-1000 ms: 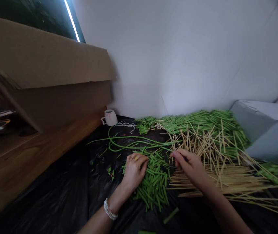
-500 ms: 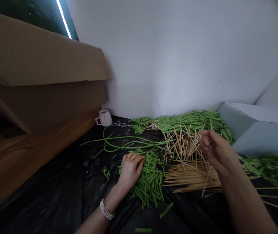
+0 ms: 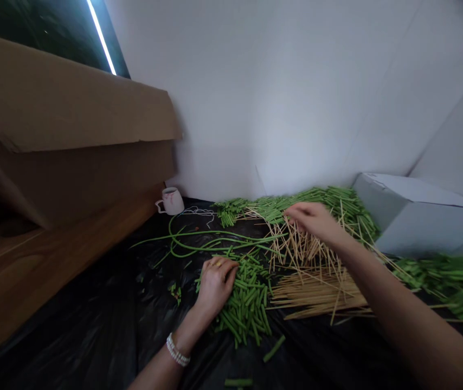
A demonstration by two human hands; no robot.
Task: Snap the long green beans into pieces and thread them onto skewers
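My left hand (image 3: 216,283), with a ring and a beaded bracelet, rests on a heap of short cut green stems (image 3: 248,309). Its fingers are curled together over the stems; what they hold, if anything, is hidden. Over the back edge of the loose wooden skewers (image 3: 307,246) is my right hand (image 3: 310,219), its fingers pinched together on something too small to make out. Behind it lie rows of green stems threaded on skewers (image 3: 337,199). A bundle of parallel skewers (image 3: 316,295) lies nearer, right of the heap.
Long green stems (image 3: 215,233) loop across the black plastic sheet (image 3: 105,319). A white mug (image 3: 173,201) and thin string (image 3: 199,210) are at the back left. A cardboard box (image 3: 93,130) stands left, a white box (image 3: 430,216) right, with more greens (image 3: 455,281) before it.
My right hand has moved left and slightly up, from the right side of the loose skewers to their back edge. My left hand has stayed on the stem heap. The view has shifted slightly.
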